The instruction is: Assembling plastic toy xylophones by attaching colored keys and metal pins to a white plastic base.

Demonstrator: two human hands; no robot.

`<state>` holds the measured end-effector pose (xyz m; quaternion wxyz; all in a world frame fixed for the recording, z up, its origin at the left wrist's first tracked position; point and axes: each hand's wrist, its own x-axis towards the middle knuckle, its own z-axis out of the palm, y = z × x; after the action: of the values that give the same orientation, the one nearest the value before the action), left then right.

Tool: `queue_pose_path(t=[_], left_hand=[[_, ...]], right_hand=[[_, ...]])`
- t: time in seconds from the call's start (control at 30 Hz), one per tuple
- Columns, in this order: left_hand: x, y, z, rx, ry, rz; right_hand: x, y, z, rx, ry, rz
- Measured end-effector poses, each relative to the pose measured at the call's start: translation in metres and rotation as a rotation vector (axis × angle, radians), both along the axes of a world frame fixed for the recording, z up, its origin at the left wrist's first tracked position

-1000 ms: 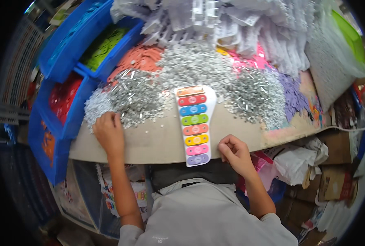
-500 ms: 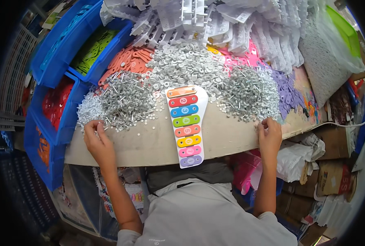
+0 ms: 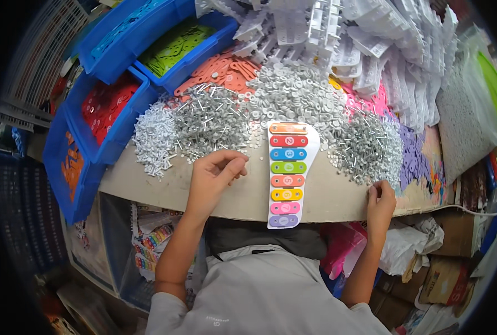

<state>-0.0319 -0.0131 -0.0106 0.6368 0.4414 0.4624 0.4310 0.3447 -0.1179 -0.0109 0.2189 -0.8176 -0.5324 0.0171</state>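
Observation:
A white toy xylophone (image 3: pixel 310 146) with a column of coloured bars lies in front of me, its narrow end at the table's front edge. My left hand (image 3: pixel 214 176) hovers to its left over the bare tabletop. Its thumb and fingers are pinched together, and anything between them is too small to make out. My right hand (image 3: pixel 381 207) is at the near side of the right-hand heap of small white pieces (image 3: pixel 391 151). Those fingertips are also closed, their contents hidden. Grey metal pins (image 3: pixel 215 120) are heaped beyond my left hand, and more metal pins (image 3: pixel 360 145) lie beyond my right.
Grey-white washers (image 3: pixel 296 92) form a pile behind the xylophone. Blue bins (image 3: pixel 111 153) of coloured bars stand at left; small white pieces (image 3: pixel 154 134) lie beside them. White plastic xylophone bases (image 3: pixel 366 44) are stacked at the back. Purple bars (image 3: pixel 413 151) and a white cable (image 3: pixel 472 209) are at right.
My left hand has moved right, from the left-hand heap of white pieces toward the xylophone. My right hand stays by its heap. The whole view has shifted, with the table contents appearing farther right.

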Motion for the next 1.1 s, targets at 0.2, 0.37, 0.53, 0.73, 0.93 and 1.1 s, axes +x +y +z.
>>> queue_pose_path(t=[0.2,0.37,0.53,0.73,0.93,1.1], left_hand=[[0.002,0.007,-0.004,-0.01,0.027,-0.084],[0.013,0.007,-0.003,-0.015,0.001,-0.09],[0.018,0.012,-0.004,0.014,0.0,-0.093],[0.018,0.012,-0.005,0.0,-0.008,-0.076],[0.017,0.035,-0.008,-0.049,0.017,-0.095],[0.037,0.068,-0.012,0.008,0.016,-0.117]], right_hand=[[0.007,-0.002,-0.005,0.018,0.081,-0.051],[0.0,0.001,0.006,-0.15,0.123,-0.079],[-0.002,0.0,-0.001,-0.068,0.045,-0.019],[-0.001,0.0,-0.004,0.006,0.056,-0.043],[-0.036,0.027,0.006,0.297,0.483,-0.079],[-0.093,0.081,0.013,0.298,0.704,0.295]])
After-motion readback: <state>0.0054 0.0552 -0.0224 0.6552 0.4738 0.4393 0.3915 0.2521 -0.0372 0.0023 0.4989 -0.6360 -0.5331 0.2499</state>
